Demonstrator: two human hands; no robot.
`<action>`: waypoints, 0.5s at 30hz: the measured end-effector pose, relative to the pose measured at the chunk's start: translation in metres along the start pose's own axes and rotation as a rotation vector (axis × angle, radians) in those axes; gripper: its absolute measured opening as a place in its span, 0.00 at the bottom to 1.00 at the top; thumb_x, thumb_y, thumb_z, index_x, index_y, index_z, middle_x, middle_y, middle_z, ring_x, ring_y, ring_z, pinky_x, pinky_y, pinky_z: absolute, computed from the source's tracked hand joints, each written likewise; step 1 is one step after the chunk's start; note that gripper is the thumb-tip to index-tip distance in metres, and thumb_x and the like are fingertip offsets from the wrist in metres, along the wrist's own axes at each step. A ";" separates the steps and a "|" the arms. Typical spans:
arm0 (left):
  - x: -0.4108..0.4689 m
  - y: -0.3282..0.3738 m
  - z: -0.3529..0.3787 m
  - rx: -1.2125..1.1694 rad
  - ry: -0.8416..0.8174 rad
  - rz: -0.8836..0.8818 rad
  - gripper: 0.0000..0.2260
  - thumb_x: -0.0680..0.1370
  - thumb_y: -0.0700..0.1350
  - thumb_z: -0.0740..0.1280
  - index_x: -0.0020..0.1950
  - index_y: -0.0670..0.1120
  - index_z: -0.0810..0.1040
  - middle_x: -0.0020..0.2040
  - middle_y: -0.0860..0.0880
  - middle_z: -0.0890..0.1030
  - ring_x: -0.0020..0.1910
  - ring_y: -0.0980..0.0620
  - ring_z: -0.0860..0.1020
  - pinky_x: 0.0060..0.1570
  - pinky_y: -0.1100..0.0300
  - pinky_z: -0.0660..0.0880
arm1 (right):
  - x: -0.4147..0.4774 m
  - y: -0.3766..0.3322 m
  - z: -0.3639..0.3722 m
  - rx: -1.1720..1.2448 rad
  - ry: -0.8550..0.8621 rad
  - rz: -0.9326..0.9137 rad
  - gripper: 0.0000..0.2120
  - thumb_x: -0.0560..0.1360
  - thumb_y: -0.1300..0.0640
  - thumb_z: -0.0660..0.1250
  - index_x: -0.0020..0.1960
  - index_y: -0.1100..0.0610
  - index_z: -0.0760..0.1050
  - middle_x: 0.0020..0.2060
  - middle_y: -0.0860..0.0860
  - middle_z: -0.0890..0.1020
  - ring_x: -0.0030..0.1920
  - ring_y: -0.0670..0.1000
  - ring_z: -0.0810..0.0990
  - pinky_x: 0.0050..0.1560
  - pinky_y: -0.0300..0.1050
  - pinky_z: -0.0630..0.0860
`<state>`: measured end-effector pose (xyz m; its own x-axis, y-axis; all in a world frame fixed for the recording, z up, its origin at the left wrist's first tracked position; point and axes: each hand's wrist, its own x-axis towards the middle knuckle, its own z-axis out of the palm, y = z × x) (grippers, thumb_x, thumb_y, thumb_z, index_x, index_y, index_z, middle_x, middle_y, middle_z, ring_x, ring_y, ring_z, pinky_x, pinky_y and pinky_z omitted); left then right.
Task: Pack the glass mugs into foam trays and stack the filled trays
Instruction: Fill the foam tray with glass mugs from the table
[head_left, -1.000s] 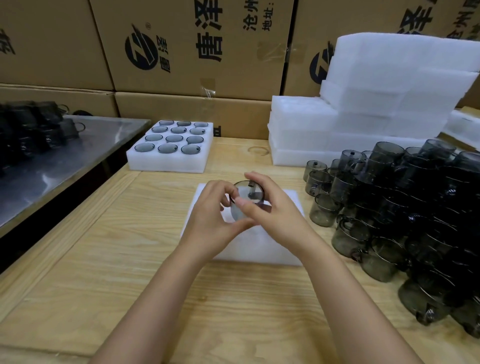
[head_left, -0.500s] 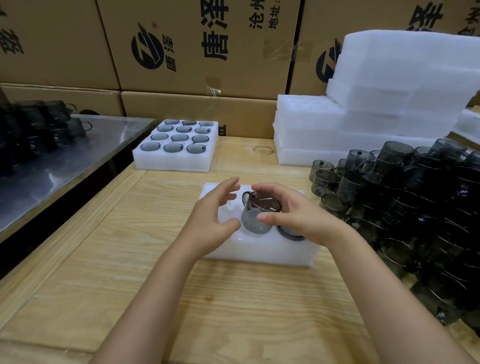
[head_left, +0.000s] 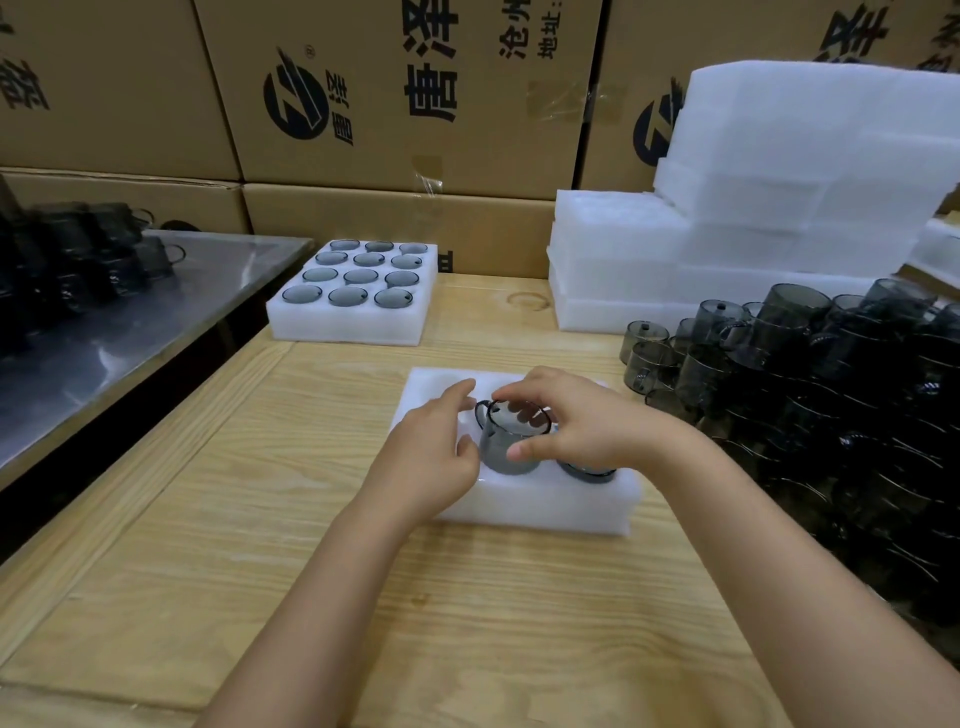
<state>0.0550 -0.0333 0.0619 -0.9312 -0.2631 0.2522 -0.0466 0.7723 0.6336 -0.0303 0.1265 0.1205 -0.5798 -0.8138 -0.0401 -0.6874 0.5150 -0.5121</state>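
Mug (head_left: 511, 441) smoky grey, upright, right hand (head_left: 582, 431) gripping rim.

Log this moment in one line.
step: packing | right hand: grips mug rim | mug: upright at pocket of near tray | left hand: open beside mug | far tray: filled

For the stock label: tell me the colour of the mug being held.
The mug is smoky grey glass; head view.
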 end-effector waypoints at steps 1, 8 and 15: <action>0.000 -0.001 0.000 0.009 0.001 0.003 0.26 0.76 0.40 0.61 0.74 0.49 0.63 0.69 0.54 0.73 0.56 0.51 0.76 0.54 0.62 0.67 | 0.001 -0.004 0.002 -0.066 0.003 0.004 0.26 0.72 0.51 0.71 0.68 0.49 0.69 0.55 0.48 0.70 0.52 0.46 0.73 0.53 0.38 0.69; -0.002 0.000 -0.001 0.022 0.012 0.012 0.22 0.76 0.39 0.61 0.69 0.50 0.71 0.66 0.53 0.75 0.62 0.53 0.74 0.57 0.61 0.69 | 0.009 -0.018 0.020 -0.282 0.019 0.042 0.15 0.72 0.49 0.69 0.55 0.53 0.76 0.48 0.49 0.67 0.44 0.48 0.69 0.44 0.45 0.70; -0.006 0.007 -0.001 0.018 0.016 0.148 0.13 0.82 0.44 0.56 0.59 0.48 0.78 0.51 0.54 0.79 0.50 0.57 0.72 0.59 0.60 0.65 | -0.002 0.003 0.024 -0.004 0.060 0.032 0.20 0.79 0.42 0.57 0.69 0.46 0.70 0.66 0.46 0.66 0.68 0.49 0.61 0.64 0.39 0.57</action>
<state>0.0608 -0.0266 0.0660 -0.9225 -0.1548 0.3537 0.0842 0.8133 0.5757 -0.0206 0.1233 0.0981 -0.6266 -0.7794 -0.0046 -0.6699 0.5416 -0.5079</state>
